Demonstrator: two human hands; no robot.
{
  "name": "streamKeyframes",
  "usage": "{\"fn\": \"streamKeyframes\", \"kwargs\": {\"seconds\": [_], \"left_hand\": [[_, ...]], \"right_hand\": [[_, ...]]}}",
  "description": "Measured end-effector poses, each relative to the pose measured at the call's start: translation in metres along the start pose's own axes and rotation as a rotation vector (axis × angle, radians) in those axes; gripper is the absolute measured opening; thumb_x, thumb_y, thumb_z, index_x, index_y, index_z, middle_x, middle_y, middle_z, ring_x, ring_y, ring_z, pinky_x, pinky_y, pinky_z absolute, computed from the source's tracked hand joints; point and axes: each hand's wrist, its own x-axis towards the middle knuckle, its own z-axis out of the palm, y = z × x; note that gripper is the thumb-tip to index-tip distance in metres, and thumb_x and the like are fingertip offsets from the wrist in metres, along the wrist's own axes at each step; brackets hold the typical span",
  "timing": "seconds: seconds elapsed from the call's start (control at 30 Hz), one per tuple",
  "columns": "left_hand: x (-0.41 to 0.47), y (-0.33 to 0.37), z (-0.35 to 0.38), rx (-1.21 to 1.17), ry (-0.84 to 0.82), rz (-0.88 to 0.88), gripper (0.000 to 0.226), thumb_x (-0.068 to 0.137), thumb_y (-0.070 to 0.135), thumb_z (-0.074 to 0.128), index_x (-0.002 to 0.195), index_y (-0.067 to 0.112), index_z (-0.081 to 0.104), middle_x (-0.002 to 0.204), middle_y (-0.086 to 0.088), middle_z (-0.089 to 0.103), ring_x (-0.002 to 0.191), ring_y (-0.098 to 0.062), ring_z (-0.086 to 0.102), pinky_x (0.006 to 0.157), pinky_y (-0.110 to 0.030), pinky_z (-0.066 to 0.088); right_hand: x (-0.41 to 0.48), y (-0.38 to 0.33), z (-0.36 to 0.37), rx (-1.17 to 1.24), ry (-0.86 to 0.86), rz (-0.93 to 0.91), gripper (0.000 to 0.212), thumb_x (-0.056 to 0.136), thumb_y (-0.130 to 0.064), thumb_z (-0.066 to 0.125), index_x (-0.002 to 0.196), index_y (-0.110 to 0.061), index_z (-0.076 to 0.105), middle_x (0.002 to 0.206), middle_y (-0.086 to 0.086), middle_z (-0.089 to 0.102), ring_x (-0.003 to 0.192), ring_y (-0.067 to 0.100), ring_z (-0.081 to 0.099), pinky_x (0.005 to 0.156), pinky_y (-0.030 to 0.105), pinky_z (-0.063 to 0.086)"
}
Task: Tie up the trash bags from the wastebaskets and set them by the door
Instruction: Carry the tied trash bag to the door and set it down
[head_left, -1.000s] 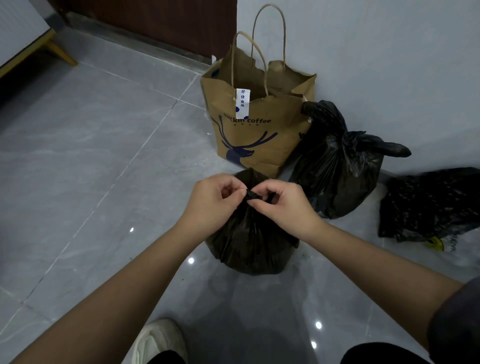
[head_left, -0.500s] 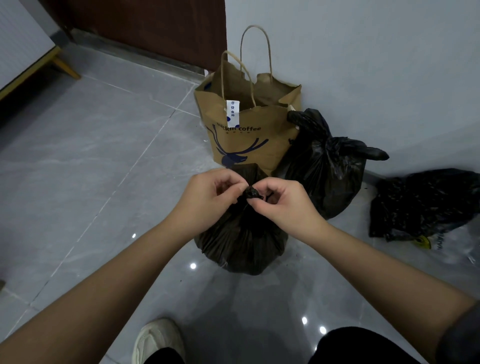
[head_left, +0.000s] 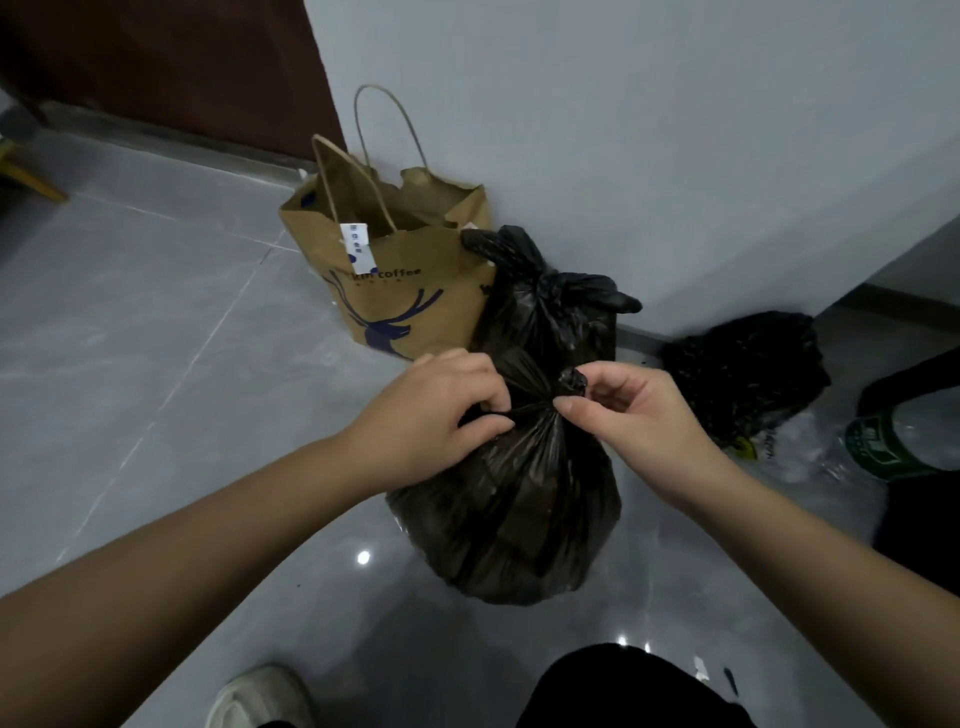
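**A:** What is closest?

**B:** A white shoe (head_left: 260, 696) and a black trouser knee (head_left: 623, 686) at the bottom edge, on the glossy grey tiled floor (head_left: 130, 338). Two bare forearms reach forward from there.

**A:** And the hands?

**B:** Both are closed on the neck of a full, rounded black plastic trash bag (head_left: 514, 519) that stands on the floor in front of the person. The left hand (head_left: 436, 415) has its fingers curled and pinches the gathered plastic from the left. The right hand (head_left: 639, 415) nips the twisted end between thumb and forefinger, with the other fingers loosely bent.

**A:** What lies behind it?

**B:** Just beyond it, touching or nearly so, a second black plastic bag (head_left: 545, 317) is already knotted, its tails sticking out. It leans by a brown paper carrier bag (head_left: 405, 280) with twine handles and a blue deer print. To the right, a crumpled black bag (head_left: 743, 369) lies low beside a clear plastic bottle (head_left: 883, 441) with a green label.

**A:** And farthest?

**B:** All three stand along a pale grey wall (head_left: 623, 130). A dark brown door (head_left: 182, 73) is at the far left, just past the paper bag.
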Motion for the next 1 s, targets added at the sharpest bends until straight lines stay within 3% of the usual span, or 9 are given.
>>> {"fn": "streamKeyframes", "kwargs": {"seconds": [0.1, 0.17, 0.23, 0.4, 0.5, 0.67, 0.83, 0.93, 1.0], "left_hand": [[0.022, 0.023, 0.015, -0.047, -0.028, 0.049, 0.012, 0.089, 0.03, 0.058, 0.081, 0.021, 0.055, 0.083, 0.01, 0.05, 0.081, -0.008, 0.047, 0.075, -0.028, 0.042], [0.037, 0.035, 0.025, -0.056, -0.043, 0.044, 0.012, 0.09, 0.025, 0.059, 0.081, 0.018, 0.055, 0.083, 0.007, 0.053, 0.079, -0.007, 0.047, 0.072, -0.026, 0.041], [0.055, 0.046, 0.036, -0.083, -0.06, 0.005, 0.013, 0.091, 0.025, 0.058, 0.081, 0.017, 0.055, 0.082, 0.006, 0.055, 0.078, -0.009, 0.051, 0.072, -0.03, 0.045], [0.1, 0.064, 0.068, -0.136, -0.037, -0.088, 0.015, 0.09, 0.027, 0.058, 0.079, 0.017, 0.055, 0.079, 0.005, 0.058, 0.078, -0.016, 0.056, 0.074, -0.039, 0.048], [0.124, 0.073, 0.083, -0.138, 0.016, -0.147, 0.014, 0.09, 0.027, 0.058, 0.08, 0.017, 0.055, 0.078, 0.004, 0.059, 0.077, -0.019, 0.057, 0.071, -0.039, 0.049], [0.164, 0.079, 0.104, -0.1, 0.073, -0.255, 0.014, 0.091, 0.029, 0.057, 0.083, 0.018, 0.057, 0.078, -0.001, 0.064, 0.077, -0.026, 0.06, 0.063, -0.035, 0.047], [0.195, 0.088, 0.114, -0.047, 0.155, -0.309, 0.013, 0.093, 0.029, 0.054, 0.085, 0.019, 0.057, 0.078, 0.0, 0.061, 0.077, -0.025, 0.058, 0.063, -0.031, 0.041], [0.204, 0.084, 0.121, -0.013, 0.182, -0.339, 0.013, 0.093, 0.03, 0.052, 0.089, 0.019, 0.058, 0.086, -0.005, 0.067, 0.081, -0.027, 0.059, 0.068, -0.035, 0.048], [0.205, 0.074, 0.131, -0.009, 0.075, -0.336, 0.014, 0.093, 0.029, 0.052, 0.098, 0.018, 0.058, 0.096, -0.007, 0.067, 0.09, -0.029, 0.061, 0.073, -0.037, 0.05]], "right_hand": [[-0.01, 0.001, -0.03, 0.031, 0.078, 0.006, 0.021, 0.08, 0.004, 0.066, 0.074, -0.015, 0.072, 0.079, 0.016, 0.061, 0.074, 0.019, 0.055, 0.071, 0.024, 0.047], [-0.014, 0.001, -0.048, 0.039, 0.103, -0.001, 0.03, 0.08, 0.005, 0.066, 0.069, -0.022, 0.073, 0.074, 0.005, 0.067, 0.07, 0.01, 0.059, 0.068, 0.017, 0.049], [-0.016, 0.004, -0.067, 0.02, 0.138, -0.008, 0.035, 0.08, 0.006, 0.065, 0.066, -0.025, 0.073, 0.069, -0.005, 0.068, 0.066, 0.005, 0.059, 0.066, 0.013, 0.049], [-0.014, 0.017, -0.112, -0.078, 0.261, 0.009, 0.036, 0.08, 0.003, 0.067, 0.064, -0.028, 0.072, 0.067, -0.003, 0.063, 0.068, 0.01, 0.055, 0.065, 0.017, 0.046], [-0.004, 0.025, -0.133, -0.109, 0.343, 0.033, 0.031, 0.081, 0.001, 0.067, 0.064, -0.024, 0.069, 0.065, -0.002, 0.061, 0.068, 0.012, 0.053, 0.064, 0.019, 0.045], [0.024, 0.039, -0.159, -0.183, 0.452, 0.074, 0.019, 0.084, -0.005, 0.066, 0.075, -0.022, 0.067, 0.066, -0.011, 0.068, 0.065, -0.001, 0.059, 0.071, 0.019, 0.048], [0.056, 0.05, -0.18, -0.197, 0.564, 0.079, 0.005, 0.083, -0.013, 0.067, 0.08, -0.017, 0.068, 0.077, 0.001, 0.067, 0.076, 0.014, 0.062, 0.08, 0.033, 0.051], [0.07, 0.061, -0.186, -0.219, 0.597, 0.043, 0.004, 0.083, -0.011, 0.067, 0.086, -0.013, 0.068, 0.076, 0.0, 0.065, 0.07, 0.006, 0.06, 0.076, 0.027, 0.05], [0.074, 0.079, -0.186, -0.26, 0.586, 0.076, 0.006, 0.085, -0.009, 0.066, 0.09, -0.011, 0.068, 0.079, 0.002, 0.065, 0.067, 0.001, 0.059, 0.073, 0.022, 0.05]]}}
